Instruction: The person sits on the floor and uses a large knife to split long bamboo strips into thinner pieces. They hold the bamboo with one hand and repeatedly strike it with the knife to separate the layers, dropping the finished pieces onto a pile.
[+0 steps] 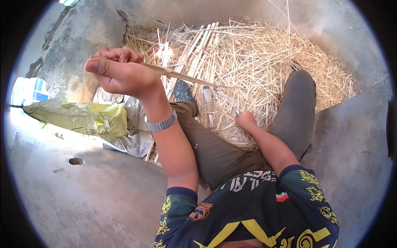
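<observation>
Raised at the upper left, my left hand point(126, 74) is closed around a long, narrow bamboo strip point(184, 77). The strip runs from my thumb and fingers down to the right, its far end over the pile of shavings point(256, 62). My right hand point(247, 121) is lower, between my knees, in a fist. From that fist pokes the short, metallic end of a tool point(238, 112); the rest of it is hidden, so its kind cannot be made out. The hands are well apart.
Several split bamboo strips point(198, 49) lie beside the shavings against the wall. A plastic bottle point(208, 99) stands near my left shoe point(184, 94). Left of my arm lies a yellowish woven sack point(78, 118). The concrete floor point(103, 198) has a small hole point(76, 161).
</observation>
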A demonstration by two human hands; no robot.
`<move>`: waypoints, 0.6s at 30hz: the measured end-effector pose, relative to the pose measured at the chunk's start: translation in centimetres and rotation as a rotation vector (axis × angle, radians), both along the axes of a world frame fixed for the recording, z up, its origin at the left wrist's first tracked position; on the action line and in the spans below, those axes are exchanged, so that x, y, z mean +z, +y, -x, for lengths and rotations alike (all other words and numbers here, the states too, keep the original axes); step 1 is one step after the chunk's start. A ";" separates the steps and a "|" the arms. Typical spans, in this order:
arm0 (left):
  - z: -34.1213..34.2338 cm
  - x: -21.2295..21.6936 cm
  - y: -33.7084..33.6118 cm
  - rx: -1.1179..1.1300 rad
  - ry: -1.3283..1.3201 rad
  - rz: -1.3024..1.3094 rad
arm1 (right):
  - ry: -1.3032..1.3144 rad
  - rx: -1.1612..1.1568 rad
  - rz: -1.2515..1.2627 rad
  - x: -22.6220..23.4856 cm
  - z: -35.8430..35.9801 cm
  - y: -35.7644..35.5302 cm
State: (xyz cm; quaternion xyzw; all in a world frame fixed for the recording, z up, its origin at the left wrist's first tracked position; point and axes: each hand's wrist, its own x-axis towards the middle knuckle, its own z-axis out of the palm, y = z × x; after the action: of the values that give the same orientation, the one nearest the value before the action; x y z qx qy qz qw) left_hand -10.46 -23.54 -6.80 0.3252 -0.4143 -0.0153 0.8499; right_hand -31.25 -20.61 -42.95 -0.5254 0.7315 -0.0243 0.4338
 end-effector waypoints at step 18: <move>-1.9 -0.5 0.6 -0.110 -0.063 -0.018 | -0.871 -0.108 0.501 15.8 -5.6 2.3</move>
State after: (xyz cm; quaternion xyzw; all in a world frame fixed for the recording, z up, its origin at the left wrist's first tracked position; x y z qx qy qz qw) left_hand -8.53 -22.95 -7.25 0.3100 -0.4580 -0.0553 0.8313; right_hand -25.69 -18.30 -27.13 -0.5160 0.4805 -0.4385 0.5573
